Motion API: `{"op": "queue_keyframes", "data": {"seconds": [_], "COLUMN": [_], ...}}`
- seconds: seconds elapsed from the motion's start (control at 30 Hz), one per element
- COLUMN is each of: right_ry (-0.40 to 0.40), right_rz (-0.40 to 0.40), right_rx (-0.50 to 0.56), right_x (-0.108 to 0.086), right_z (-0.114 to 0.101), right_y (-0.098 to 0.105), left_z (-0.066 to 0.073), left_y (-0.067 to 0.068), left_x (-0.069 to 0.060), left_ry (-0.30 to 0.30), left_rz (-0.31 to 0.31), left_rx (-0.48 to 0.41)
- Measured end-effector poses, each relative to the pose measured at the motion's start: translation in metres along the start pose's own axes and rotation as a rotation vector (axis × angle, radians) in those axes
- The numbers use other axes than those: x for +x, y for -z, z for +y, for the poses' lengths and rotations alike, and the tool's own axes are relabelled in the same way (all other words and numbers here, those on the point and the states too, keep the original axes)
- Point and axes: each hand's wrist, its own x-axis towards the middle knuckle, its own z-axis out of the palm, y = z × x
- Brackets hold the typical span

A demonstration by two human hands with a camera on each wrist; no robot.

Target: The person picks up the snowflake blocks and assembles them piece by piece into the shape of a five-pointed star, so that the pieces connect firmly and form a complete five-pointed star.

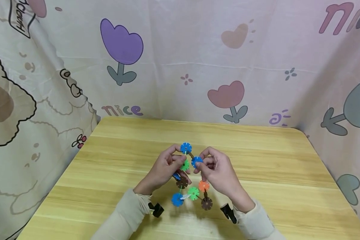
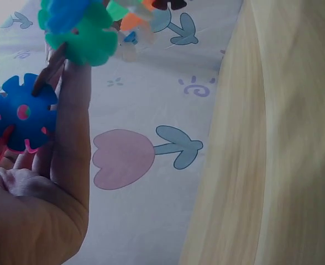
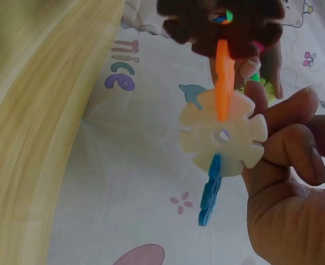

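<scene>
A linked chain of plastic snowflake discs hangs between both hands above the table. My left hand (image 1: 168,165) pinches the chain by a green disc (image 1: 184,165), just under a blue disc (image 1: 186,148) at the top. My right hand (image 1: 219,168) pinches another blue disc (image 1: 197,162) between thumb and fingers. Lower down hang an orange disc (image 1: 204,186), a brown disc (image 1: 206,203) and a blue disc (image 1: 177,199). In the right wrist view a white disc (image 3: 206,135) is slotted to an orange one (image 3: 224,83). Fingers hide parts of the chain.
A light wooden table (image 1: 123,143) lies under the hands. Behind it and along both sides hangs a printed cloth (image 1: 174,40) with flowers and hearts. Black wrist cameras (image 1: 157,210) are strapped at both sleeves, close to the chain's lower discs.
</scene>
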Motion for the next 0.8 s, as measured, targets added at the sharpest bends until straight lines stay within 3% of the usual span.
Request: {"op": "queue_keyframes", "data": {"seconds": [0.23,0.5,0.6,0.73,0.8], "right_ry": [0.000,-0.002,0.032,0.087,0.084], "right_rz": [-0.002,-0.041,0.004,0.131,0.137], "right_rx": [-0.002,-0.071,-0.126,-0.215,-0.260], "right_x": [-0.001,0.000,0.001,0.002,0.004], "right_z": [-0.001,-0.008,-0.009,-0.003,0.004], "right_y": [0.002,0.011,0.021,0.038,0.045], "left_z": [0.000,0.005,0.008,0.010,0.011], "left_y": [-0.003,-0.003,-0.003,-0.001,-0.001], "left_x": [0.000,0.000,-0.001,-0.003,-0.003], "left_ry": [0.032,0.010,0.018,0.020,0.025], "left_rz": [-0.038,0.002,0.027,0.052,0.055], "left_rx": [-0.072,0.036,0.032,0.033,0.038]}}
